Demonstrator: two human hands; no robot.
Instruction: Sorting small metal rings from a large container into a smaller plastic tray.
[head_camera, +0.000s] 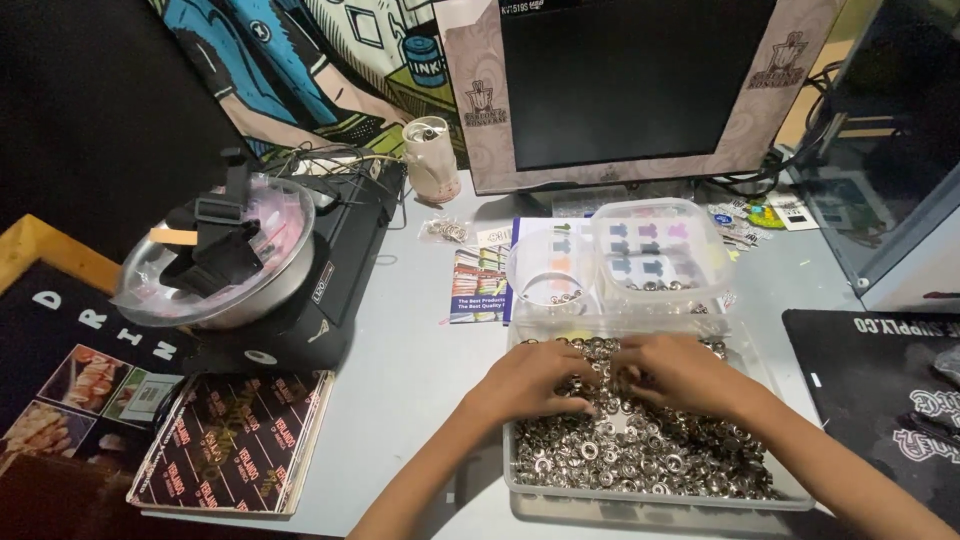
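Both hands down in a clear plastic tray full of small silver metal rings, near edge of the grey table, centre-right. Left hand palm down on the ring pile, fingers curled into the rings at the far-middle of the tray; can't tell if it pinches any single ring. Right hand just beside it, palm down too, fingers bent and buried in the rings, fingertips meeting the left hand's; grasp not clear either. Just beyond the tray: a round clear container with a few rings at its bottom, left, and a square clear container with a few rings, right, both sitting on a sheet printed with coloured shirt shapes. Far centre: a dark monitor with a pale patterned frame. Left of it an open drink can, and a small bag of metal parts near its base. Far left: a metal bowl with a clear cover and a black strap, set on a black machine. Near left: a stack of dark printed cards. Right edge: a black mat with white print.
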